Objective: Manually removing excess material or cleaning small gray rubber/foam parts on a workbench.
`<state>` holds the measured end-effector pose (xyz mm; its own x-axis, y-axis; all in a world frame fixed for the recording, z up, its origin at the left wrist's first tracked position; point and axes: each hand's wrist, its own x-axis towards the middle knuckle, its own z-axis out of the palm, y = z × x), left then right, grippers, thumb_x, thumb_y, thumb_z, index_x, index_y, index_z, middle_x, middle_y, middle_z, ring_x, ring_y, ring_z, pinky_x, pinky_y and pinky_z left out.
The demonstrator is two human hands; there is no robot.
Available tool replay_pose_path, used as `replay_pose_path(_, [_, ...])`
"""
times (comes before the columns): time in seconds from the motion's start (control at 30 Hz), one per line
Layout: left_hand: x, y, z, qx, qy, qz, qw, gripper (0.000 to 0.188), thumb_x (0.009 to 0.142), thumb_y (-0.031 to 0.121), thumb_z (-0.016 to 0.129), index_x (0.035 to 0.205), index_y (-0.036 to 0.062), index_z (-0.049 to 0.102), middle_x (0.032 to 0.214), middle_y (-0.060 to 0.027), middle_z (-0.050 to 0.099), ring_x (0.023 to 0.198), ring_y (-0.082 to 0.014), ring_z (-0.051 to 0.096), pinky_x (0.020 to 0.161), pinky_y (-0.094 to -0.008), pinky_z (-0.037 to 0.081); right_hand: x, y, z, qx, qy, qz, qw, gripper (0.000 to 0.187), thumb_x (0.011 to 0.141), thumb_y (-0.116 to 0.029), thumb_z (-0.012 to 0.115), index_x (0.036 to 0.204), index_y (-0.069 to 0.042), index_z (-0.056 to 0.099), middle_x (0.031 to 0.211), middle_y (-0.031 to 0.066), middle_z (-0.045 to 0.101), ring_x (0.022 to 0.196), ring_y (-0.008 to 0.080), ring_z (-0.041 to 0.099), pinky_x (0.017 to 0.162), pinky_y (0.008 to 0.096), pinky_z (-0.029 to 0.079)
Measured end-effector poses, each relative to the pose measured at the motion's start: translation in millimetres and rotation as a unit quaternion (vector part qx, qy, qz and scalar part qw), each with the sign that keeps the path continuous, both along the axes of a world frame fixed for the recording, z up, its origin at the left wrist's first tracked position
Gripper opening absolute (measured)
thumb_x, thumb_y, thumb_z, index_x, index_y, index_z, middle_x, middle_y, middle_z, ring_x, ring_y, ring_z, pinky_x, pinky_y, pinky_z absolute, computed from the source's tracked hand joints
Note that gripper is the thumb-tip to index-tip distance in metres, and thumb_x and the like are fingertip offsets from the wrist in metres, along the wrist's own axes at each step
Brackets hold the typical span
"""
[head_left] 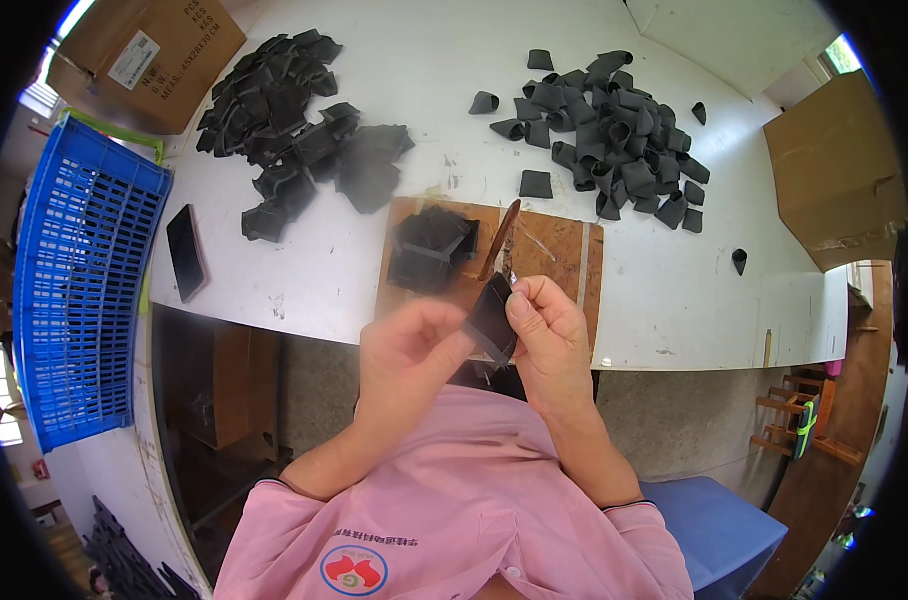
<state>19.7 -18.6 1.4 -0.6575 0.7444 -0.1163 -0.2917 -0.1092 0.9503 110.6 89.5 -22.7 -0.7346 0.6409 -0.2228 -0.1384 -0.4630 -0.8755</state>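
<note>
I hold one small black piece between both hands, just in front of the wooden board on the white table, close above my pink shirt. It looks like thin, flexible sheet, folded or looped, so I judge it light and soft, likely to bend or slip; it is best pinched along its edges rather than its floppy middle.

My left hand is closed loosely around the piece's lower left edge, fingers curled beneath it. My right hand is pinched tight on its right edge, thumb pressing on top.

On the board sits a dark stack of similar pieces, with a slim brown-handled tool beside it. Beyond the board, left, lies a heap of flat black pieces; beyond it, right, a heap of curled black pieces.
</note>
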Motion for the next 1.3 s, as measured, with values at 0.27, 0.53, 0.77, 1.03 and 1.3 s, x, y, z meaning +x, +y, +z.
replay_pose_path(0.27, [-3, 7, -4, -0.041, 0.233, 0.018, 0.971, 0.007, 0.077, 0.001, 0.061, 0.079, 0.0003, 0.055, 0.068, -0.0024, 0.055, 0.059, -0.0065, 0.051, 0.051, -0.018, 0.039, 2, -2, 17, 0.555, -0.067, -0.102, 0.823, 0.022, 0.068, -0.004, 0.067, 0.086, 0.001, 0.054, 0.077, 0.012, 0.051, 0.066, 0.0248, 0.051, 0.056, 0.0306, 0.042])
replay_pose_path(0.53, [8, 18, -16, -0.03, 0.454, 0.152, 0.878, 0.012, 0.07, -0.004, 0.061, 0.08, 0.0008, 0.055, 0.064, -0.008, 0.056, 0.048, -0.0125, 0.054, 0.043, -0.0233, 0.042, -10, -4, 18, 0.649, -0.067, -0.079, 0.754, 0.012, 0.067, 0.003, 0.061, 0.077, 0.001, 0.056, 0.071, 0.0108, 0.05, 0.062, 0.0254, 0.052, 0.05, 0.0326, 0.042])
replay_pose_path(0.77, [-13, 18, 2, 0.136, -0.293, -0.044, 0.945, 0.018, 0.075, -0.007, 0.055, 0.092, 0.0004, 0.053, 0.071, -0.0009, 0.054, 0.051, -0.0062, 0.048, 0.047, -0.02, 0.041, -15, 1, 6, 0.529, -0.089, -0.103, 0.838, 0.01, 0.064, 0.006, 0.058, 0.073, 0.003, 0.056, 0.067, 0.0112, 0.05, 0.053, 0.0218, 0.049, 0.05, 0.0312, 0.042])
replay_pose_path(1.03, [2, 33, -7, -0.045, 0.496, 0.171, 0.85, 0.016, 0.072, -0.01, 0.052, 0.087, -0.0022, 0.052, 0.08, -0.0045, 0.055, 0.053, -0.0038, 0.047, 0.047, -0.017, 0.038, -7, 10, 6, -0.337, 0.174, 0.089, 0.921, 0.01, 0.078, -0.01, 0.059, 0.082, -0.002, 0.056, 0.065, -0.0019, 0.048, 0.053, 0.005, 0.04, 0.046, 0.0191, 0.03])
replay_pose_path(1.3, [-37, 36, 46, 0.269, -0.393, -0.112, 0.872, 0.012, 0.083, -0.002, 0.044, 0.094, -0.0009, 0.049, 0.072, -0.0113, 0.058, 0.034, -0.0028, 0.034, 0.031, -0.019, 0.025, -27, 43, 82, 0.138, 0.021, 0.147, 0.979, 0.025, 0.088, -0.024, 0.05, 0.071, -0.005, 0.051, 0.063, -0.006, 0.043, 0.057, 0.0027, 0.035, 0.05, 0.0175, 0.029])
